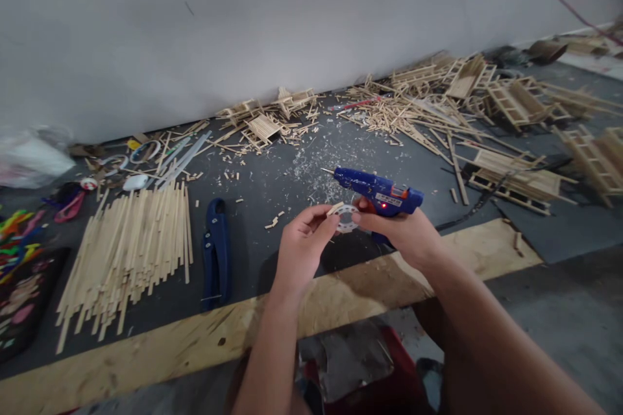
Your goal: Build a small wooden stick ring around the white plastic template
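Note:
My right hand [406, 230] is wrapped round a blue hot glue gun [377, 189], whose nozzle points left and whose red light is lit. A small pale ring [347, 218] with holes in it spans the gap between both hands, and my right thumb touches its right edge. My left hand [305, 240] pinches the ring's left side. A short wooden stick piece [335, 209] lies against the ring by the left fingertips. The undersides of the fingers are hidden.
Left of my hands lie a blue cutter [215, 253] and a pile of wooden sticks [136, 246]. Glue sticks [185, 159] are behind them. Small wooden models [511, 178] and offcuts [389, 113] crowd the back and right. A plank [233, 331] lines the front edge.

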A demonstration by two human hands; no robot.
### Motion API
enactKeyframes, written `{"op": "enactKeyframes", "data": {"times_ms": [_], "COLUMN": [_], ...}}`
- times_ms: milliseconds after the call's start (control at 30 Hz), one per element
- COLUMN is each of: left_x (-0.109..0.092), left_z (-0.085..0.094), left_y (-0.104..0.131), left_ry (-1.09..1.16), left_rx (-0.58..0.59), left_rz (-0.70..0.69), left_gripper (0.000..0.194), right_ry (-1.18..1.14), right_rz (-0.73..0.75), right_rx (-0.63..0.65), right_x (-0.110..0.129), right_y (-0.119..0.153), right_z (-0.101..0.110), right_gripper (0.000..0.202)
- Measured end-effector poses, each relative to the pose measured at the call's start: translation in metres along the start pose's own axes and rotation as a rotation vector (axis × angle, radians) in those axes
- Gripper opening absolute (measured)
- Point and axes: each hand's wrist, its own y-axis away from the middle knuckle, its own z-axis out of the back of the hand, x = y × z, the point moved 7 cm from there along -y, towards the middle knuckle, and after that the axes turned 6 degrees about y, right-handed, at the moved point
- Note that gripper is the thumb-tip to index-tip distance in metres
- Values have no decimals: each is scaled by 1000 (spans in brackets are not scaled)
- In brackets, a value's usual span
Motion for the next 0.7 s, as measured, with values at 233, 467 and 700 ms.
{"op": "enactKeyframes", "data": {"times_ms": [233, 467, 700], "left_x": [3, -6, -6], "left_z": [1, 20, 21], "left_y": [-1, -4, -3], "left_ry": [3, 24, -12], "left_rx": [30, -52, -37], "left_rz": [58, 16, 2], "left_gripper": [20, 23, 21], "right_ry": [-22, 60, 81], "right_rz": [-6, -83, -225], "right_rx": [-15, 103, 151], "right_x": [2, 5, -6], "right_y": [1, 1, 8], "right_z": [5, 19, 18], "right_gripper": [24, 21, 31]}}
